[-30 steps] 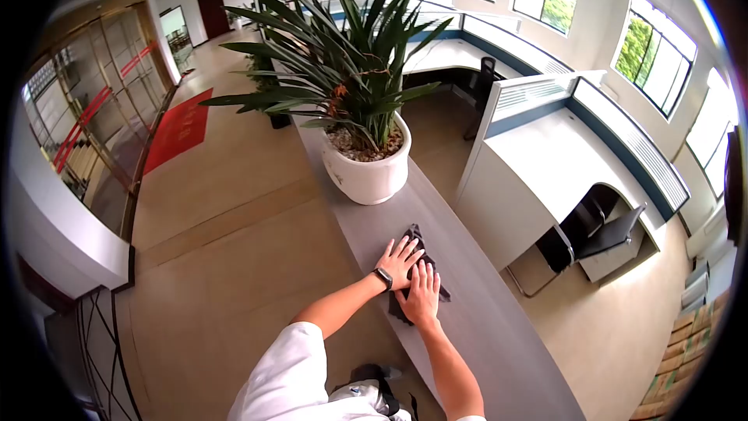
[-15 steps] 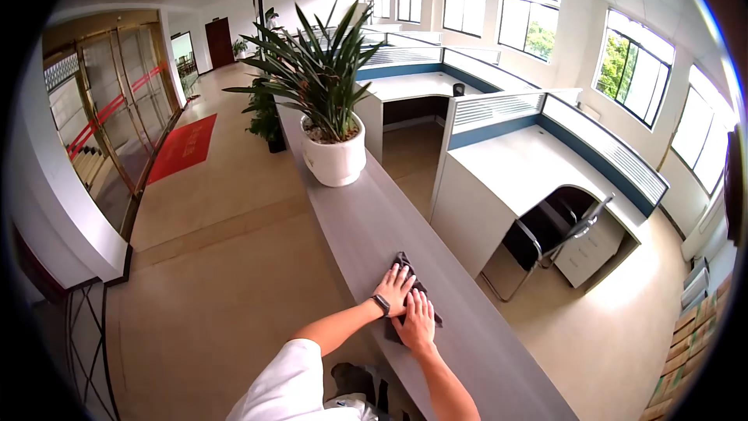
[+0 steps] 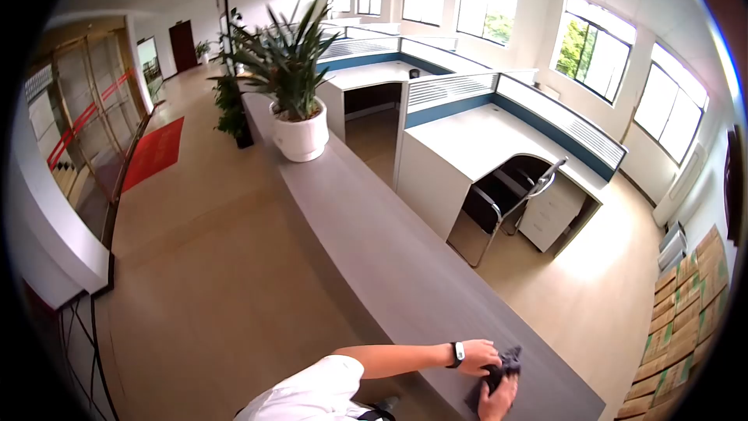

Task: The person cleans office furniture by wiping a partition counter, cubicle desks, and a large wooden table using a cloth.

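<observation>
A dark grey cloth (image 3: 510, 362) lies bunched on the long grey countertop (image 3: 366, 242), near its close end. My left hand (image 3: 477, 357), wearing a dark-banded watch on the wrist, grips the cloth from the left with its fingers bent over it. My right hand (image 3: 499, 400) holds the cloth's near side, the thumb and fingers pressed against it. Both hands are close together, and part of the cloth is hidden beneath them.
A white pot (image 3: 302, 134) with a spiky plant (image 3: 292, 70) stands farther along the counter. To the right are a white desk (image 3: 475, 140) and a black chair (image 3: 499, 195). Stacked cardboard boxes (image 3: 678, 327) line the right wall. A red mat (image 3: 154, 154) lies by the glass doors.
Both hands and the cloth have moved along the counter toward its near right end. The cloth is more bunched, and the fingers, flat before, are now bent around it. The view has shifted too.
</observation>
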### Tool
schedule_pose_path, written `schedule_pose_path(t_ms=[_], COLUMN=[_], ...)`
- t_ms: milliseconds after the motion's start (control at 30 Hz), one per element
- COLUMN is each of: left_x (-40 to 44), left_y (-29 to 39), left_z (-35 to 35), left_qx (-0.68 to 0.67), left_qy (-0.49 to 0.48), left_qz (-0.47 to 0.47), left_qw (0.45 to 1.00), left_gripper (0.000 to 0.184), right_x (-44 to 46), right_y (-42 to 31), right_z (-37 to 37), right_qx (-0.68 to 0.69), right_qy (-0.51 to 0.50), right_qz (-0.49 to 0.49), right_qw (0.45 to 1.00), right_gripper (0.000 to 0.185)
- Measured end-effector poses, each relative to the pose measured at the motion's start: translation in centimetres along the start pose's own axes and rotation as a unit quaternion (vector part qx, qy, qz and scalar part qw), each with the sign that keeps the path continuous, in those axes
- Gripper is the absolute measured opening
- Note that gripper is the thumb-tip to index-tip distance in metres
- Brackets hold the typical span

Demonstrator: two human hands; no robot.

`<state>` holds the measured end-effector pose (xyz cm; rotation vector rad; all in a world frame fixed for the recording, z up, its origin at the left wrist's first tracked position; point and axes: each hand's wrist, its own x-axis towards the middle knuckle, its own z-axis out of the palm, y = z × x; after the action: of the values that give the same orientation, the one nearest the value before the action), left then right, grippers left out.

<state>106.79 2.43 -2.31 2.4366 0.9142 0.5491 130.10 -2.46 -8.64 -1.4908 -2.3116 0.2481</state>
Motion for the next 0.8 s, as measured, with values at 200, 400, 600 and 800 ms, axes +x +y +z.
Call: schedule_pose_path(t_ms=[200,400,600,800], left_x=[-18.1,-41.6,-46.4,-45.3], left_y=[7.1,11.7,17.9,20.2], left_z=[0.3,9.3,8.9,7.9], left_qx=[-0.051,-0.065,-0.078,-0.057], left_qy=[0.083,0.058,0.173,0.252], left_qz=[-0.058,-0.413,-0.511,-0.517], left_qw=[0.994,0.907,0.839,0.817], left_gripper=[0.019,0.025,0.029,0.027], right_x=[-1.6,4.0,10.7,11.3], right_y=[2.1,5.3,-15.0,-27.0], right_z=[-6.6,2.3,3.8,9.0], right_qx=[-0.072,-0.152,-0.106,-0.04], right_qy=[0.154,0.052,-0.034,-0.054], right_qz=[-0.013,0.157,0.111,-0.017], right_qw=[0.985,0.974,0.988,0.998], right_gripper=[0.09,0.073,0.074,0.072])
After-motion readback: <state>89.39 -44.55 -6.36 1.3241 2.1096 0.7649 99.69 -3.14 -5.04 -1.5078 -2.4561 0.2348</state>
